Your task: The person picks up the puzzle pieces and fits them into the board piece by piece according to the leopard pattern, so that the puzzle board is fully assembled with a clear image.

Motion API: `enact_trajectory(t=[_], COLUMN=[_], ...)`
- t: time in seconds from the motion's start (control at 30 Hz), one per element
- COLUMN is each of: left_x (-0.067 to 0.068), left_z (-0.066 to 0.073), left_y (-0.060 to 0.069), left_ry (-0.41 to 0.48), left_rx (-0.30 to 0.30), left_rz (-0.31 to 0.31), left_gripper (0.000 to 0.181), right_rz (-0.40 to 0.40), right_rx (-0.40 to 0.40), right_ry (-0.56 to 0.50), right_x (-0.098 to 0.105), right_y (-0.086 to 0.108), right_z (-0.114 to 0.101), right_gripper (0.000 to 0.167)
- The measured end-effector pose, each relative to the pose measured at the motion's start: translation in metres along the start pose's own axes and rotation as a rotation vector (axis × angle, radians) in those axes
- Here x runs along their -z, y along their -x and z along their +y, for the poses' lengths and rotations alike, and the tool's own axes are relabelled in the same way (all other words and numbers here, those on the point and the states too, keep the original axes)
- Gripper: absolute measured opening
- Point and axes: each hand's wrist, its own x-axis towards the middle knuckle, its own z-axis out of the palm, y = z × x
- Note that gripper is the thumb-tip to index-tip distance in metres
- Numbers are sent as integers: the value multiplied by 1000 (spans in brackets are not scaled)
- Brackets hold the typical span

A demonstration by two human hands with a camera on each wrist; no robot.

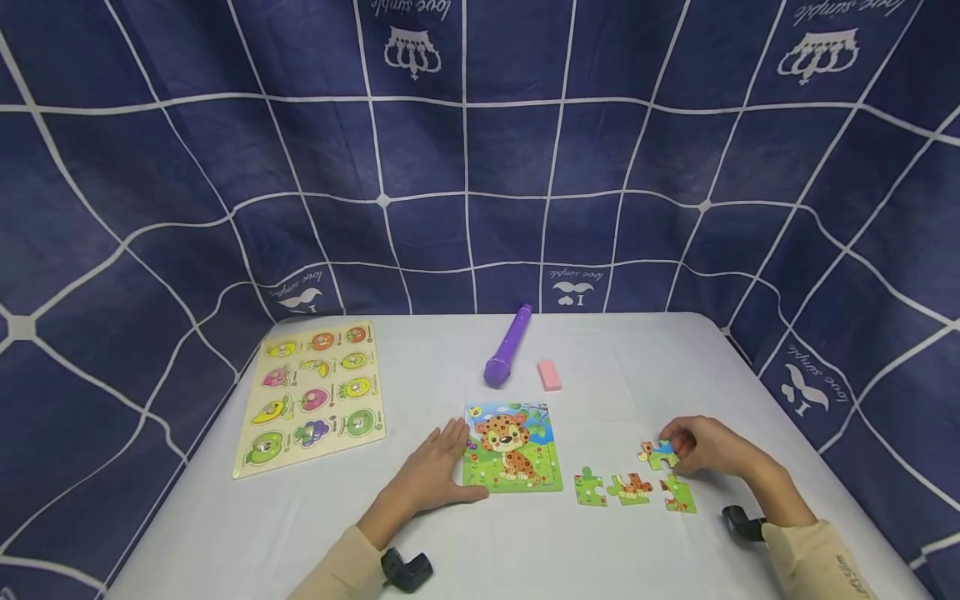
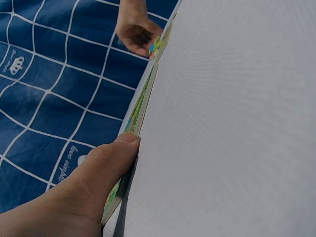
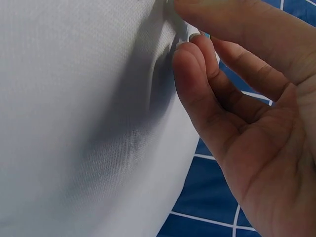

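My left hand lies at the left side of a square leopard puzzle board, fingers extended, thumb along its near edge. The left wrist view shows that thumb against the board's edge. Off to the right, my right hand pinches a jigsaw piece with blue and orange print. Just nearer lie three loose pieces: a green one, one with spotted paws and a green-and-orange one. In the right wrist view, my curled fingers mostly hide the held piece.
A wooden fruit peg puzzle sits at the left of the white-covered table. Behind the leopard board lie a purple toy microphone and a pink block. A blue checked curtain stands around the table's back and sides.
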Motion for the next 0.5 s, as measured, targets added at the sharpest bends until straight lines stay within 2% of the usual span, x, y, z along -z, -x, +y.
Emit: enact_trajectory(t=[0.27, 0.5], left_x=[0, 0], left_z=[0, -1], left_y=[-1, -1], left_ry=[17, 9], left_rx=[7, 7], left_rz=[-7, -3], left_gripper=[112, 113], right_rz=[19, 13], right_rx=[21, 96], right_ry=[-12, -87], right_x=[6, 12], right_y=[1, -1], right_z=[1, 6], right_gripper=[46, 47])
